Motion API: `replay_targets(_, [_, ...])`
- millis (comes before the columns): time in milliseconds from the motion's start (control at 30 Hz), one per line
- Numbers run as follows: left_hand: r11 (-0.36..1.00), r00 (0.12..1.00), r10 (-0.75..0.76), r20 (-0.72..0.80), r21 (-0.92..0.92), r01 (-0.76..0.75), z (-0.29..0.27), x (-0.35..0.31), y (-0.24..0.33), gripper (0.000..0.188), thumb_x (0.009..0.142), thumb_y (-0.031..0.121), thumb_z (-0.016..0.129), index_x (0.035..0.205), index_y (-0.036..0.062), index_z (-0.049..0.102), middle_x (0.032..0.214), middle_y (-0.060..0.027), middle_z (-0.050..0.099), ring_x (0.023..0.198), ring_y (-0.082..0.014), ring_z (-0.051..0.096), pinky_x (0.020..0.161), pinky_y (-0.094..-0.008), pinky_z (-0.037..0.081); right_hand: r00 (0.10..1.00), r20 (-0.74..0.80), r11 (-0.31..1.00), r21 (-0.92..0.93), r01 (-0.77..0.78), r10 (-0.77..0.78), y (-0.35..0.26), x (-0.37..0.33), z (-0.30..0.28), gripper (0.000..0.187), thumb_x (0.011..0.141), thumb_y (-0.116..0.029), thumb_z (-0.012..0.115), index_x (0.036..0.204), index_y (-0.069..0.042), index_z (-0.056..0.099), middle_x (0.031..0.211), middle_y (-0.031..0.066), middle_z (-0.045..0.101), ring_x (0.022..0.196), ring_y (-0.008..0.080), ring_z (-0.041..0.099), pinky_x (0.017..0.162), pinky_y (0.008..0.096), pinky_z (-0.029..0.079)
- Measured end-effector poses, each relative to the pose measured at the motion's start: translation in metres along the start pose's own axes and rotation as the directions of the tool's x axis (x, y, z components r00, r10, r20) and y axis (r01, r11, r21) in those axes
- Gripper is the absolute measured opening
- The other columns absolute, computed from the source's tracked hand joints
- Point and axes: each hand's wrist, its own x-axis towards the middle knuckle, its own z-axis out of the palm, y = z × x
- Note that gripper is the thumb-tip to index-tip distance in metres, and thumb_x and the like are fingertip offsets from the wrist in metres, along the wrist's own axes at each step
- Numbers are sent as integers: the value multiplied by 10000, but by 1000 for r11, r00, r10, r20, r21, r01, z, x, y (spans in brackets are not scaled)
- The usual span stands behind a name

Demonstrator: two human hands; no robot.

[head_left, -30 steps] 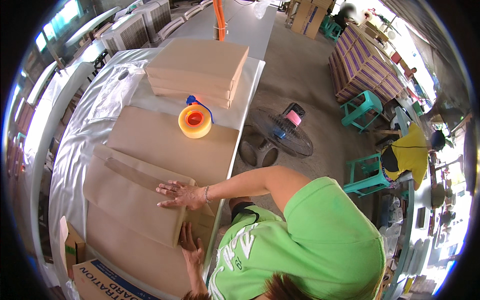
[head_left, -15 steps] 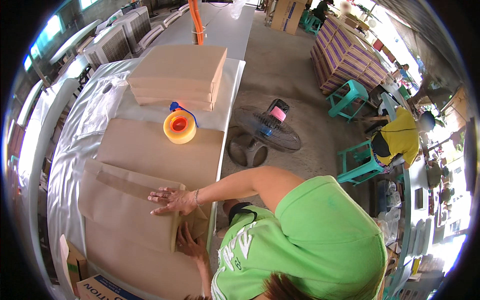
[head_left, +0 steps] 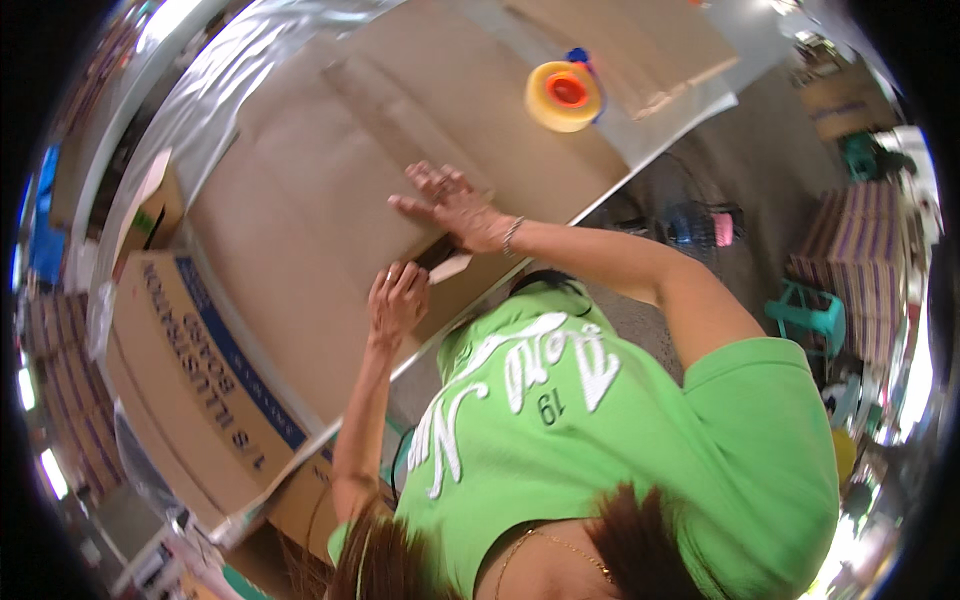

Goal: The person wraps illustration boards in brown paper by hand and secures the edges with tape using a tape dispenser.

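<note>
A flat package wrapped in brown paper (head_left: 310, 190) lies on the table before me, with a taped-looking strip across its far part. My right hand (head_left: 460, 210), wearing rings and a bracelet, presses flat on top near the package's right end, fingers spread. Close beside it my left hand (head_left: 398, 297) has its fingers bent and pressed together at the paper's folded end. A pale paper flap (head_left: 450, 268) sticks out there beside a dark gap. Further off, a roll of yellowish tape (head_left: 543, 100) with an orange core and a blue piece lies on brown paper.
Another brown paper stack (head_left: 640, 45) stands at the far right of the table. A printed cardboard box (head_left: 190, 370) is at the near left. Past the table's right edge are a blurred fan (head_left: 690, 225), a green stool (head_left: 808, 318) and a striped stack (head_left: 850, 265).
The view has turned and come nearer to the hands. My left hand, earlier lower along the package end, now has its fingers bent at the folded paper. The right hand stays flat on top.
</note>
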Motion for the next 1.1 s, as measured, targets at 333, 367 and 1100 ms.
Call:
replay_targets(333, [913,903,401,154,-141,-382,-25,40,-44,163,741,189,650,865,82,643,924,-39,525,867,-189,578,783,-329,491,999,-15,999,5,46,-46,17,-6,4,972,775,-237,718,1557,-362,155,1618,106,136,1495,302,135,1165,520,152])
replay_targets(367, [913,894,403,194,-148,-380,-25,42,-46,149,754,182,642,860,78,639,920,-44,522,862,-193,582,782,-330,499,999,-33,999,-7,42,-42,20,-10,5,970,775,-229,715,1556,-369,156,1623,83,135,1496,299,132,1163,527,150])
replay_targets(1100, [905,978,192,74,-398,-148,-7,37,-63,122,813,169,667,767,74,606,793,-56,497,730,-231,562,657,-371,477,865,-387,919,349,-182,319,64,-76,4,671,831,-389,705,1426,-191,466,1277,61,604,1221,272,537,978,380,437])
